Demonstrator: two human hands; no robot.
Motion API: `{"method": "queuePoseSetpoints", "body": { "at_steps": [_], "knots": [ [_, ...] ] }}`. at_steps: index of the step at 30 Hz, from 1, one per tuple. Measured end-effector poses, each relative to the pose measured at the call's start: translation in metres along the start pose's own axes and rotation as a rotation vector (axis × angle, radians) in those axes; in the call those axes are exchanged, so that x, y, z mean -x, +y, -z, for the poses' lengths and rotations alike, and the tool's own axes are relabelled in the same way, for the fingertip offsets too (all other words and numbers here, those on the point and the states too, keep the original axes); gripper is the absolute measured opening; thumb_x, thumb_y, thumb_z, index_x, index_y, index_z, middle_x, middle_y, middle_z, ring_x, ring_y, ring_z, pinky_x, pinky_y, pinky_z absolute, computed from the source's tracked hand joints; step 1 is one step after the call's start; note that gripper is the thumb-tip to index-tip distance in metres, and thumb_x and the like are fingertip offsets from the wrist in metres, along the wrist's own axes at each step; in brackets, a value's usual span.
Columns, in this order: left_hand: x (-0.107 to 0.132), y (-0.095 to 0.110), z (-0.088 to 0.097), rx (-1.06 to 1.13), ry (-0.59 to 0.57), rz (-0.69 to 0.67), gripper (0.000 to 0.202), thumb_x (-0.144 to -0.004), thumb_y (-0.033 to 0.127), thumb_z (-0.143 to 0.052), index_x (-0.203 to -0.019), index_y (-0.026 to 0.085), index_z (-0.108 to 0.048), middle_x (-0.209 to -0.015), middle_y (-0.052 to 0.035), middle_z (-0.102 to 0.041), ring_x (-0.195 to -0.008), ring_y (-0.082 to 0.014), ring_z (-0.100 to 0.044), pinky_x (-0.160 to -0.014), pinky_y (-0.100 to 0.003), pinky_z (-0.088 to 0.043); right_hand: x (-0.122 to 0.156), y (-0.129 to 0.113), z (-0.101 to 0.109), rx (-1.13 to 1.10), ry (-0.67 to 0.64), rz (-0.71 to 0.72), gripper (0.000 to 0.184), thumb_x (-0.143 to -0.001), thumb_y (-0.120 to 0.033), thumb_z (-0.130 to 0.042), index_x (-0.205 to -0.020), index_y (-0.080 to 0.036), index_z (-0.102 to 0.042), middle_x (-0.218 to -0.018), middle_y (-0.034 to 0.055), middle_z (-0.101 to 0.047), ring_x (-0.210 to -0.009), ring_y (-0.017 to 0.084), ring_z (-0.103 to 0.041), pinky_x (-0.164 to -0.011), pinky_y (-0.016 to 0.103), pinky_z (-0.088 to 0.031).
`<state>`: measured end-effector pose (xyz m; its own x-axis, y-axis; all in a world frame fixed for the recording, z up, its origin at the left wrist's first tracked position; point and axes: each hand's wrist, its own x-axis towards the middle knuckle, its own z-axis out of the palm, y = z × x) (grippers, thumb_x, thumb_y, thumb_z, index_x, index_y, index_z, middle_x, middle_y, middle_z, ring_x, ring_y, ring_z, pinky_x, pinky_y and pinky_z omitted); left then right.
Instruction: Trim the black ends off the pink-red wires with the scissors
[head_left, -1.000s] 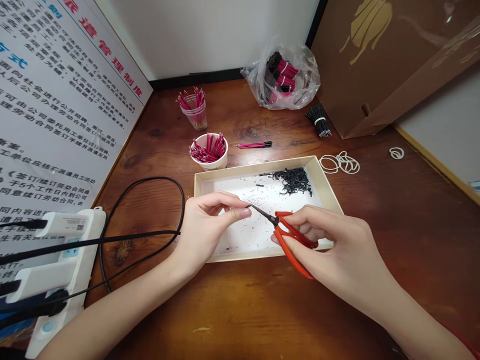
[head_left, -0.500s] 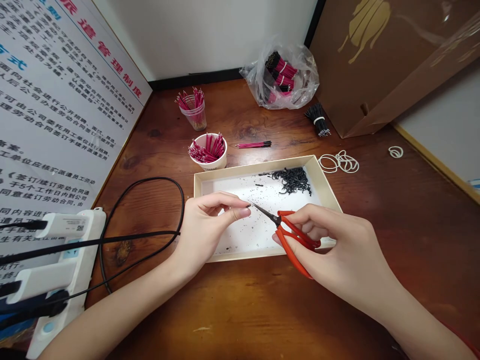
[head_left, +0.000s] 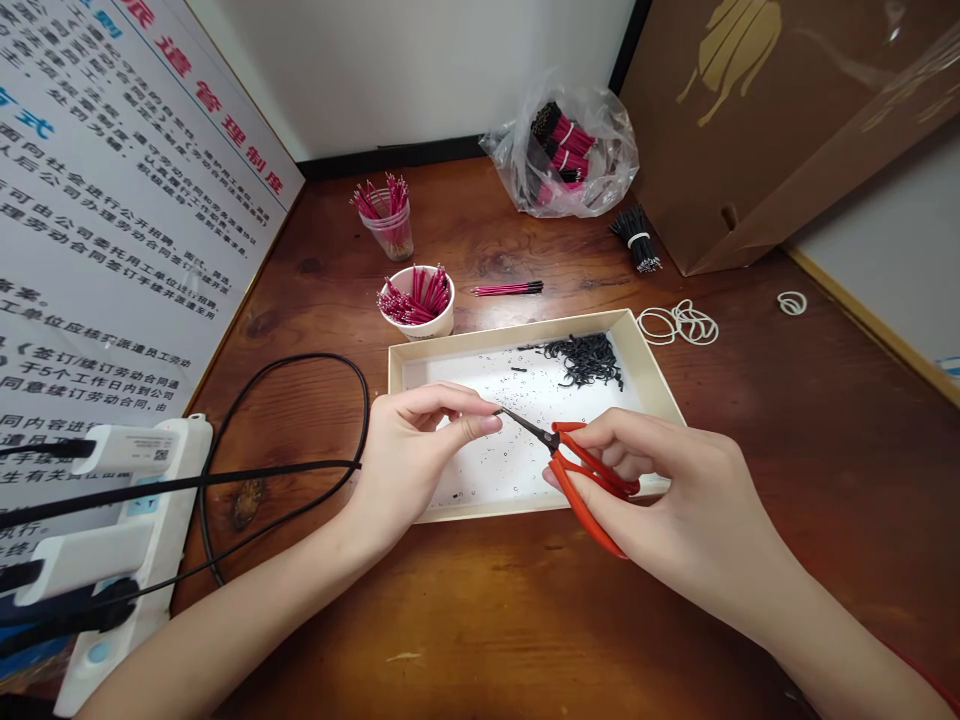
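Between thumb and forefinger, my left hand (head_left: 420, 450) pinches a tiny black piece, mostly hidden by the fingertips. My right hand (head_left: 667, 490) is closed round red-handled scissors (head_left: 592, 480), fingers in the loops. Their narrow dark blades point left, and the tips meet the black piece at my left fingertips. Both hands are over a shallow cream box (head_left: 517, 338) with a white bottom. A heap of short, thin black tube-like pieces (head_left: 589, 360) lies in its far right corner, and tiny dark bits are scattered across the bottom.
Behind the box stand a white cup (head_left: 442, 318) and a clear cup (head_left: 396, 240) of pink wires. Short pink-black wires (head_left: 508, 288), a black bundle (head_left: 637, 240), white bands (head_left: 682, 325) and a plastic bag (head_left: 517, 180) lie behind. Left are a power strip (head_left: 176, 500) and cables.
The scissor tips have shifted slightly left, up to the black piece at my left fingertips. My left hand has stayed in place.
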<state>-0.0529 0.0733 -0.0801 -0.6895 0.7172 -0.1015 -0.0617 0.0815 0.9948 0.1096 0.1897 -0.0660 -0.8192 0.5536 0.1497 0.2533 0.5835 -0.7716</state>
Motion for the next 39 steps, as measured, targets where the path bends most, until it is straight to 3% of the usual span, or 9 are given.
{"method": "queuePoseSetpoints", "body": {
  "at_steps": [19, 39],
  "knots": [
    [-0.0004, 0.0031, -0.0018, 0.014, 0.026, 0.024, 0.014, -0.063, 0.011, -0.083, -0.063, 0.025, -0.079, -0.069, -0.0002, -0.075, -0.07, -0.0147, -0.067, -0.068, -0.026, -0.053, 0.0029, 0.0021, 0.004, 0.033, -0.018, 0.006, 0.013, -0.084, -0.019, -0.064, -0.071, -0.022, -0.062, -0.054, -0.0042, -0.051, -0.047, 0.01, -0.04, -0.044, 0.023, -0.037],
    [0.0, 0.0012, -0.0009, 0.04, -0.01, 0.005, 0.018, -0.066, 0.008, -0.082, -0.065, 0.026, -0.08, -0.071, 0.0023, -0.076, -0.071, -0.0119, -0.068, -0.068, -0.021, -0.053, 0.0009, -0.0003, 0.0016, -0.041, -0.02, -0.011, 0.011, -0.082, -0.016, -0.065, -0.073, -0.021, -0.061, -0.055, -0.0055, -0.049, -0.046, 0.008, -0.04, -0.042, 0.022, -0.036]
  ]
}}
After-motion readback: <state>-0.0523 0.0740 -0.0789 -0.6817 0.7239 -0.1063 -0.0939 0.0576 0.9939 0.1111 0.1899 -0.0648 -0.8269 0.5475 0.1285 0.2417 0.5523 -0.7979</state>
